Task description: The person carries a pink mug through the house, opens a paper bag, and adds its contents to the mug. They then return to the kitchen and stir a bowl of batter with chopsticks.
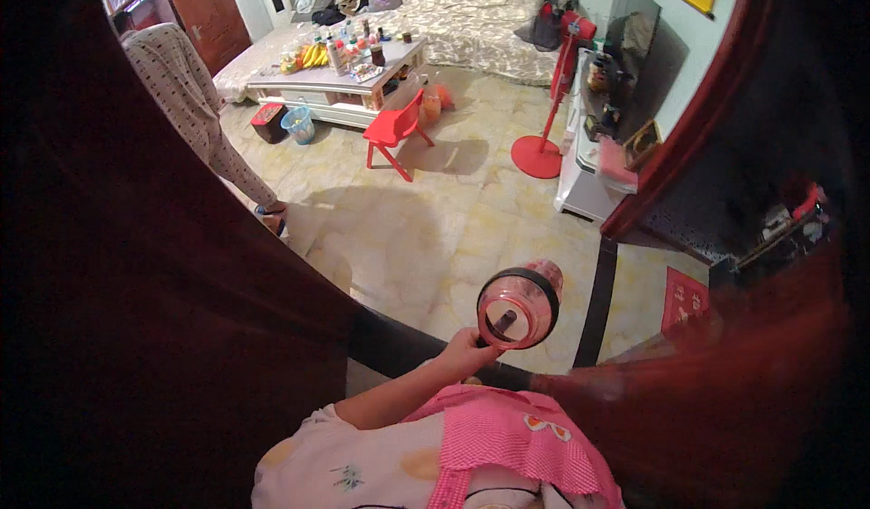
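Note:
My left hand (469,350) is closed around the dark handle of a pink see-through cup or jug (535,300) with a black band round its top, held out above the tiled floor; a dark upright piece shows inside it. My left forearm comes up from the lower edge, over a pink checked garment (498,427). My right hand is not visible.
I am at a dark wooden doorway (136,310). A person (181,101) stands at left. Beyond are a laden low table (372,87), sofa (453,29), red chair (394,128), red fan stand (535,155), bin (297,126) and white cabinet (589,192). A red mat (680,300) lies right.

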Available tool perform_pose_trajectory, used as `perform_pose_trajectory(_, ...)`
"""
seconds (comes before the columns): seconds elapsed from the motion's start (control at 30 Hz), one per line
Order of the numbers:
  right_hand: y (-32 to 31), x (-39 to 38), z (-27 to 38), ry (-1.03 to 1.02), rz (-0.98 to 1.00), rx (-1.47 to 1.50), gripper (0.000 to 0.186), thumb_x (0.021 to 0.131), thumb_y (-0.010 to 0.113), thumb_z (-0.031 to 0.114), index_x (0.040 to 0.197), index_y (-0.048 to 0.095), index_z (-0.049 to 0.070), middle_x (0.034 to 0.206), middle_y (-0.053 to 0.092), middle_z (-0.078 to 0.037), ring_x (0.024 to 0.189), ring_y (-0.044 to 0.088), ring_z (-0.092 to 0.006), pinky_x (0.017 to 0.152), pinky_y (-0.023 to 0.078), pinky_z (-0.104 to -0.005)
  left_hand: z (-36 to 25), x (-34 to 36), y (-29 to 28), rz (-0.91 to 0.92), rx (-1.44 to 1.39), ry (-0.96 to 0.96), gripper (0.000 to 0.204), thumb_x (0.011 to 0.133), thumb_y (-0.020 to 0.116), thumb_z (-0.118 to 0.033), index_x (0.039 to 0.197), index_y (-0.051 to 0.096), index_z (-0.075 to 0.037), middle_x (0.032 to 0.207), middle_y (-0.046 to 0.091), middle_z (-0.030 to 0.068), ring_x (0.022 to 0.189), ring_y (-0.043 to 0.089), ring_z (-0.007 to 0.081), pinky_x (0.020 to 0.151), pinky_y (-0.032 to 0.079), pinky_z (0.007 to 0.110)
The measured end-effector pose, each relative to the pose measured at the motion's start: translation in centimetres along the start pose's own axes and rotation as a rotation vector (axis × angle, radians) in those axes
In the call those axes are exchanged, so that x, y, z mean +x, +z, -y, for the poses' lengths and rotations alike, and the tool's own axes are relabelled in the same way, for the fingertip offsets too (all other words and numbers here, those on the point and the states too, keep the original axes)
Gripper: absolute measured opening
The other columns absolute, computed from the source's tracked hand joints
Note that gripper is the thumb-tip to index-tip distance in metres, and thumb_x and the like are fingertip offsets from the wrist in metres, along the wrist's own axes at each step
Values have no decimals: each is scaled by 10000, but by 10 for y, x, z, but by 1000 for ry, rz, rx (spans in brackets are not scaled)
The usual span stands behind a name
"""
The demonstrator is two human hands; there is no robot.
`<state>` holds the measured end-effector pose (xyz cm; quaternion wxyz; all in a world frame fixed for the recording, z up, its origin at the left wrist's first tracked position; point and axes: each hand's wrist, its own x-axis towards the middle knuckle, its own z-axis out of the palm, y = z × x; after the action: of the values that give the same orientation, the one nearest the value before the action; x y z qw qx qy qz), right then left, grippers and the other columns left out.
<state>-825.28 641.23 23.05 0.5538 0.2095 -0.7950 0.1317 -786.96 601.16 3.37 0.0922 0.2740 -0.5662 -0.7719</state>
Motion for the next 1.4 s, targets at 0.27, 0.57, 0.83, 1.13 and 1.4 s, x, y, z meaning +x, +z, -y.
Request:
perform_pose_trajectory(0.27, 188, -238, 283, 253, 1269, 572, 417, 847, 510, 177, 1222, 476, -2, 1029, 561, -175, 947, 550, -277, 816, 436, -368, -41, 144, -121, 96, 185, -23, 111, 815, 585, -98, 903, 601, -31, 660, 497, -29, 610, 462, 59, 531, 385, 239)
perform_pose_trajectory(0.57, 332, -244, 562, -73, 1869, 650, 392, 817, 515, 139, 1185, 510, 3, 887, 631, -178, 818, 617, -285, 736, 479, -382, -159, 271, -347, -22, 621, 151, 223, 745, 619, -164, 938, 577, -61, 776, 594, 190, 728, 600, 338, 633, 463, 403)
perform_pose_trajectory(0.83, 504, -91, 868, -579, 1750, 669, 377, 789, 553, 129, 1157, 551, 50, 918, 631, -192, 844, 617, -316, 779, 483, -384, -176, 352, -576, -364, 223, 260, 195, 744, 616, -75, 926, 566, -28, 692, 526, 99, 651, 524, 176, 608, 440, 316)
perform_pose_trajectory(1.13, 538, -34, 1362, -500, 2236, 1720, 812, 740, 712, 102, 1406, 247, 132, 1286, 432, -91, 1167, 451, -224, 904, 436, -392, -260, 363, -870, -929, 320, -24, 300, 769, 630, -68, 1064, 597, -25, 778, 571, 30, 704, 512, 95, 654, 453, 270)
perform_pose_trajectory(1.4, 493, -39, 1715, -1259, 1966, 1976, 965, 705, 750, 164, 1433, 121, 85, 1460, 140, -178, 1346, 204, -316, 1074, 262, -413, -304, 337, -1096, -1390, 176, -86, 233, 734, 651, -168, 922, 602, -41, 748, 614, 174, 661, 621, 270, 597, 473, 354)
